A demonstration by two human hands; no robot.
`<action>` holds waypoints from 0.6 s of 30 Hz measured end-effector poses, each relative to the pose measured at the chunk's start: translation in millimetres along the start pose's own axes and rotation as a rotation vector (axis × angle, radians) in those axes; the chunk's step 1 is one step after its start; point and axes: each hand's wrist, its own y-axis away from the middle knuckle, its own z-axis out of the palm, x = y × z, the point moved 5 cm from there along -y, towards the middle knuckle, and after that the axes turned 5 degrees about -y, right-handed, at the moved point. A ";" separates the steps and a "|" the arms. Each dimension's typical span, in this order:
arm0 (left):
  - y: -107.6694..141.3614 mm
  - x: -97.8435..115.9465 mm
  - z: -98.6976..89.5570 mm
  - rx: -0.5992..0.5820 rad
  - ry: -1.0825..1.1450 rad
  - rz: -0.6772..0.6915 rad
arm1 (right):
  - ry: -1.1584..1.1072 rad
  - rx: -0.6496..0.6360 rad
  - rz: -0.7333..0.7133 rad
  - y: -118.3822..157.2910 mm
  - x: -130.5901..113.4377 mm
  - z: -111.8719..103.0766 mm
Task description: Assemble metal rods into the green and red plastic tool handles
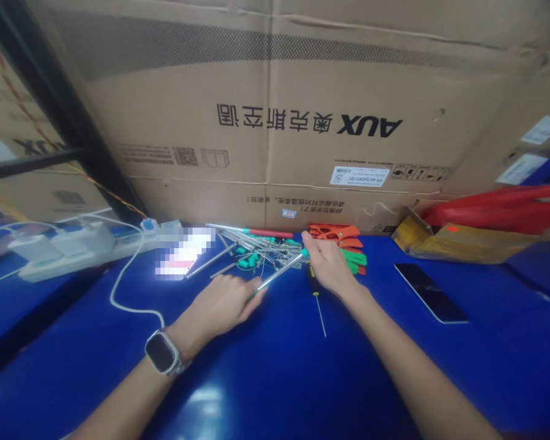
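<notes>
A slim silver metal rod with green at its end (282,273) runs between my two hands, slanting up to the right; its exact kind I cannot make out. My left hand (224,304), with a watch on the wrist, is closed around the lower end. The upper end is gripped in my right hand (329,263). Just behind lies a pile of similar metal rods (261,243) with green parts. Below my right hand is a screwdriver (316,287) with a black and yellow handle. Orange-handled tools (337,232) and green handles (352,260) lie beside that hand.
A dark-screened phone (428,293) lies at right on the blue table (275,379). At left are a power strip (87,247) with plugs, a white cable (114,293) and a lit, blurred-out screen (183,253). A large cardboard box (256,73) stands behind; an open carton (453,241) holds red material.
</notes>
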 end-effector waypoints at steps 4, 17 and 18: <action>0.4 -0.3 -0.1 0.019 0.007 0.000 | -0.020 -0.095 -0.096 -0.4 -4.5 1.1; 0.5 -0.2 -0.6 -0.002 -0.053 0.005 | -0.191 -0.379 -0.033 -1.6 0.7 9.7; 0.5 -0.3 -0.3 -0.001 -0.051 0.009 | -0.199 -0.416 0.012 -3.0 2.3 8.2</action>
